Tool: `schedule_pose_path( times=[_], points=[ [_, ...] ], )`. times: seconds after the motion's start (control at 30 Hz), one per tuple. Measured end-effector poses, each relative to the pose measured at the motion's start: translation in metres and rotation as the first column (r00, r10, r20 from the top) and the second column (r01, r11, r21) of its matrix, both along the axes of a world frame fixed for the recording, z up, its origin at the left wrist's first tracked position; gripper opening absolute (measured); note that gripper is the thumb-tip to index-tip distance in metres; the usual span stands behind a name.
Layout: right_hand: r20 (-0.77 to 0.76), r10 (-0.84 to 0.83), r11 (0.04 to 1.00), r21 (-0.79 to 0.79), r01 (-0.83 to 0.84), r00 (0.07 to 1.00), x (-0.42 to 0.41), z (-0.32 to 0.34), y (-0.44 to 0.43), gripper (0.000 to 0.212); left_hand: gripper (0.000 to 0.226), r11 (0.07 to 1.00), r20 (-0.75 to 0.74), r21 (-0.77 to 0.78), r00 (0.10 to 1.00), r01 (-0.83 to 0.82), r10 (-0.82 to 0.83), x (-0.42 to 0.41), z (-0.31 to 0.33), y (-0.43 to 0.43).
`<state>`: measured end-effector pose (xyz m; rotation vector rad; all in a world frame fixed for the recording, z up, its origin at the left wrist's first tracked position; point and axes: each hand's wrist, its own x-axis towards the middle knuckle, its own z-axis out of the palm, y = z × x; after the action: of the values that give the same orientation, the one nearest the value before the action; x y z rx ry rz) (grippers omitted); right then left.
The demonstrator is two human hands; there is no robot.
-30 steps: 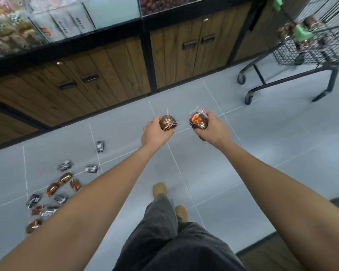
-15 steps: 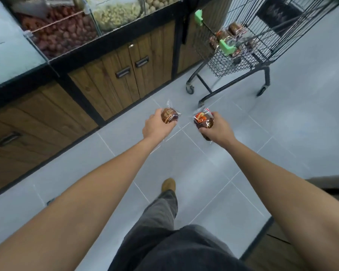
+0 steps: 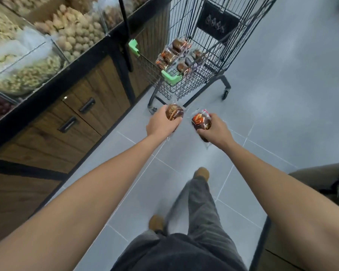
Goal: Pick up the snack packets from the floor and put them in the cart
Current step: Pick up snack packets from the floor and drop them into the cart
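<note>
Left hand (image 3: 160, 124): grips a dark-brown clear-wrapped snack packet (image 3: 174, 112).
Right hand (image 3: 216, 130): grips a red-brown wrapped packet (image 3: 201, 121).
Black wire cart (image 3: 209, 61): at twelve o'clock.

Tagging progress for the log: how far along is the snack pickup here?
Done: several packets already lie in the cart. In hand: the left hand grips a brown packet and the right hand grips a red-brown packet, both short of the cart. Left: dropping these two in. No packets show on the floor in this view, so any remainder can't be judged.
</note>
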<state>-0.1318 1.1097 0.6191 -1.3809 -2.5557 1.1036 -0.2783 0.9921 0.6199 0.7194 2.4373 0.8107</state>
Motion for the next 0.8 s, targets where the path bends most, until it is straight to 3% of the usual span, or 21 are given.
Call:
schedule_pose_path(
  times=[0.23, 0.4, 0.8],
  points=[
    [-0.003, 0.057, 0.998, -0.017, -0.057, 0.998, -0.041, 0.003, 0.151, 0.052, 0.058, 0.995, 0.005, -0.052, 0.996, -0.087, 0.087, -0.032, 0.001, 0.133],
    [-0.026, 0.148, 0.988, -0.034, -0.149, 0.989, -0.082, 0.012, 0.241, 0.050, 0.057, 0.980, 0.019, 0.000, 0.980, -0.199, 0.199, -0.052, 0.005, 0.215],
    [-0.079, 0.307, 0.950, -0.036, -0.310, 0.948, -0.197, 0.020, 0.369, 0.041, 0.056, 0.920, 0.072, 0.001, 0.917, -0.392, 0.391, -0.143, -0.014, 0.319]
  ],
)
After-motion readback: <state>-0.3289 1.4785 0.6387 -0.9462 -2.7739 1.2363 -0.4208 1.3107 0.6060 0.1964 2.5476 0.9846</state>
